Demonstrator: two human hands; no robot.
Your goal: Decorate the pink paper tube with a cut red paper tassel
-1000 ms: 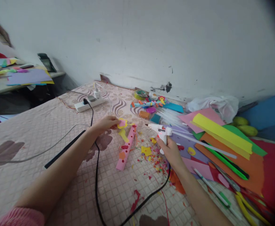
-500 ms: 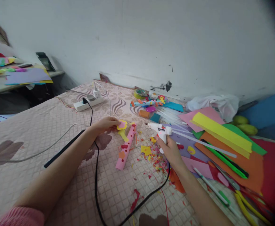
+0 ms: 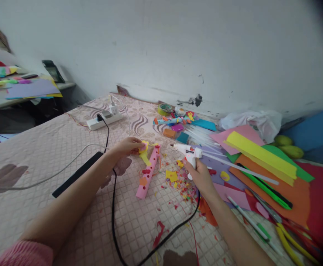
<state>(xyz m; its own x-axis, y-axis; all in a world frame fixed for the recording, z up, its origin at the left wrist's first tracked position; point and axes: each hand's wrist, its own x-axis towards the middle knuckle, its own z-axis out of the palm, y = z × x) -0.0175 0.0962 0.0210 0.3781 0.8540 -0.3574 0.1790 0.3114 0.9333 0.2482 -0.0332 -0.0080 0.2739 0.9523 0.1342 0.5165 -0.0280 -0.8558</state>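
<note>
My left hand (image 3: 129, 146) pinches a yellow and pink paper flower (image 3: 144, 147) with a yellow strip hanging below it. Just right of the flower, a pink paper tube (image 3: 148, 176) with red dots and an orange piece lies slanted on the tablecloth. My right hand (image 3: 198, 171) is wrapped round the handle of a white glue gun (image 3: 189, 155), whose nozzle points left toward the top of the tube. A black cord runs down from the gun. Colourful paper scraps (image 3: 184, 183) lie between the tube and my right hand.
A power strip (image 3: 105, 121) stands at the back left, near a dark flat object (image 3: 76, 175). Coloured paper (image 3: 283, 184), scissors (image 3: 288, 240), a green cutter (image 3: 269, 190) and glue sticks (image 3: 198, 136) crowd the right. A decorated blue tube (image 3: 172, 121) lies behind.
The flower in my left hand has turned and now shows its face more narrowly. My right hand and the glue gun have barely moved.
</note>
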